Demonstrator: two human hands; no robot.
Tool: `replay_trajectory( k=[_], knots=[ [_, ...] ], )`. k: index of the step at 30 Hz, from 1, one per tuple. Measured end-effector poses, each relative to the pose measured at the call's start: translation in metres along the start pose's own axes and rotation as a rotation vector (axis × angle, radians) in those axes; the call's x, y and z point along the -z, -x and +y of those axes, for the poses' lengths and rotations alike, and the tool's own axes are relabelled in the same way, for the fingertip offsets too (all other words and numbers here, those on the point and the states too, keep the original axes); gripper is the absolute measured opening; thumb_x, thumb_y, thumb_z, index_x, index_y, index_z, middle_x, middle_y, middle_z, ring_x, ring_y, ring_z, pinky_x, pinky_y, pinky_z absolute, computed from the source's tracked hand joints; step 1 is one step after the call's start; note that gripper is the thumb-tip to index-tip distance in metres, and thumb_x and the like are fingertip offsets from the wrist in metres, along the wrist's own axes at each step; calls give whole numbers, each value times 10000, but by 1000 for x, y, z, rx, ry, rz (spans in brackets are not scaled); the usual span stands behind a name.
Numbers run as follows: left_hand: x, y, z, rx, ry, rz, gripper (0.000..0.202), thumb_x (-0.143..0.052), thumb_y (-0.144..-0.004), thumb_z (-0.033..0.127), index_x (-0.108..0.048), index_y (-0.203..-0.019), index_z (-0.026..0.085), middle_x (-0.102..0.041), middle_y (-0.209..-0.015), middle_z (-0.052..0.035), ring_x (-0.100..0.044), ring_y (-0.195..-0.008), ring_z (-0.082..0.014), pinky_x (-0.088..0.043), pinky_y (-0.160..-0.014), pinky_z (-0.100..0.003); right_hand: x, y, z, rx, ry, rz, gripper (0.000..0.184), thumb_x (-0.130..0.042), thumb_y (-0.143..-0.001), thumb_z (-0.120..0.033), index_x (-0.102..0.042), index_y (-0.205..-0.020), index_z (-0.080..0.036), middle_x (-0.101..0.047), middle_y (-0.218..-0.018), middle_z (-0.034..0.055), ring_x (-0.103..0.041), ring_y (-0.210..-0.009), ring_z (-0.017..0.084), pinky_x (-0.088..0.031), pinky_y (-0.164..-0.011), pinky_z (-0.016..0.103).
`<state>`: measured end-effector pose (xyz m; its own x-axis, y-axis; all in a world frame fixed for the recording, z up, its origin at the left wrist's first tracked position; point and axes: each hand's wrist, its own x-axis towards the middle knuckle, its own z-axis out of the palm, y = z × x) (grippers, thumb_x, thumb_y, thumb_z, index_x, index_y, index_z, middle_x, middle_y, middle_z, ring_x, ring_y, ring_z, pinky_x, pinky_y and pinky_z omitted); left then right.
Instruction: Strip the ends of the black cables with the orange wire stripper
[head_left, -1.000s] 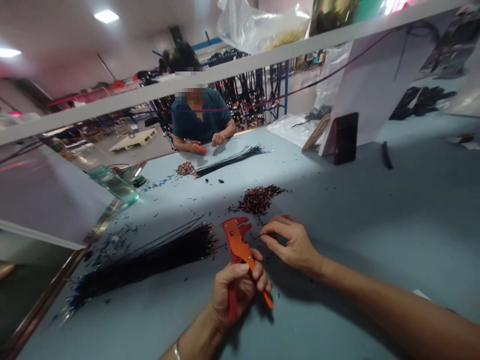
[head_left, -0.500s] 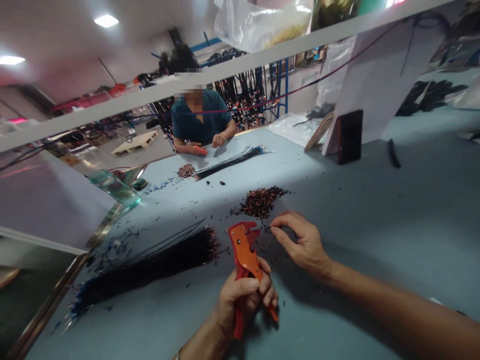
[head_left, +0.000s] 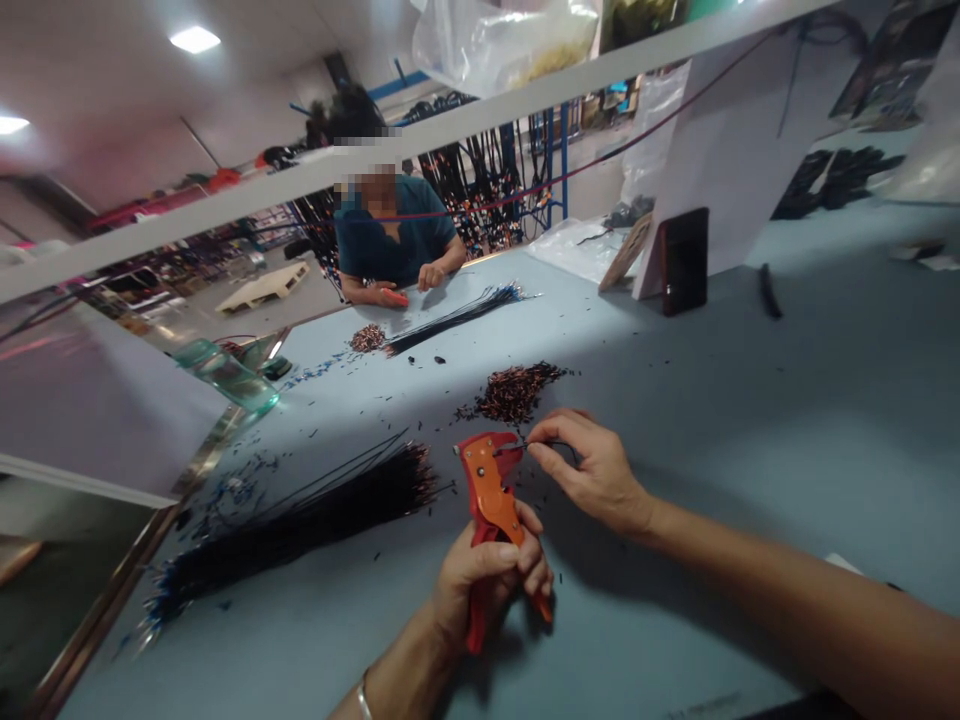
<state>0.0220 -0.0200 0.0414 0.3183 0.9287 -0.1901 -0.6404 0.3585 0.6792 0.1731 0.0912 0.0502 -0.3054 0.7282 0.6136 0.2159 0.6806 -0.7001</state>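
Observation:
My left hand (head_left: pixel 499 565) is wrapped round the handles of an orange and red wire stripper (head_left: pixel 489 485), its jaws pointing away from me. Between thumb and forefinger, my right hand (head_left: pixel 596 470) pinches a thin black wire (head_left: pixel 568 446), whose tip is at the stripper's jaws. Whether the jaws bite on it I cannot tell. Just beyond the tool lies a pile of short black and copper-coloured offcuts (head_left: pixel 517 392). To the left is a thick bundle of black wires (head_left: pixel 300 530) with bare copper ends facing the tool and blue ends at the far left.
Across the table a person (head_left: pixel 397 235) holds a red tool near a smaller wire bundle (head_left: pixel 450 322) and offcut pile (head_left: pixel 367 338). A green-tinted bottle (head_left: pixel 232 378) lies tilted at the left edge. A phone (head_left: pixel 684 262) leans against a white panel (head_left: pixel 739 160).
My right hand has moved a little up and left, bringing the wire's tip to the stripper's jaws. The whole view has shifted slightly.

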Motion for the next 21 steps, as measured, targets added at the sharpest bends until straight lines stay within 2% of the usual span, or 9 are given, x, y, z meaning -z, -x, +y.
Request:
replay_trajectory(
  k=[7, 21],
  knots=[
    [0, 0, 1, 13, 20, -107, 340, -672, -690, 274, -633, -976, 95, -493, -636, 14, -515, -558, -119, -438, -647, -325, 3, 1, -7, -183, -159, -15, 119, -552, -868, -225, -637, -790, -196, -653, -757, 17, -603, -726, 159, -465, -697, 285],
    [1, 1, -1, 13, 0, -136, 306, -685, -678, 259, -647, -936, 100, -493, -607, 17, -528, -533, -123, -449, -632, -322, 5, 1, -12, -205, -259, -90, 117, -544, -860, -221, -628, -786, -189, -636, -747, 10, -578, -707, 141, -466, -661, 263]
  ],
)
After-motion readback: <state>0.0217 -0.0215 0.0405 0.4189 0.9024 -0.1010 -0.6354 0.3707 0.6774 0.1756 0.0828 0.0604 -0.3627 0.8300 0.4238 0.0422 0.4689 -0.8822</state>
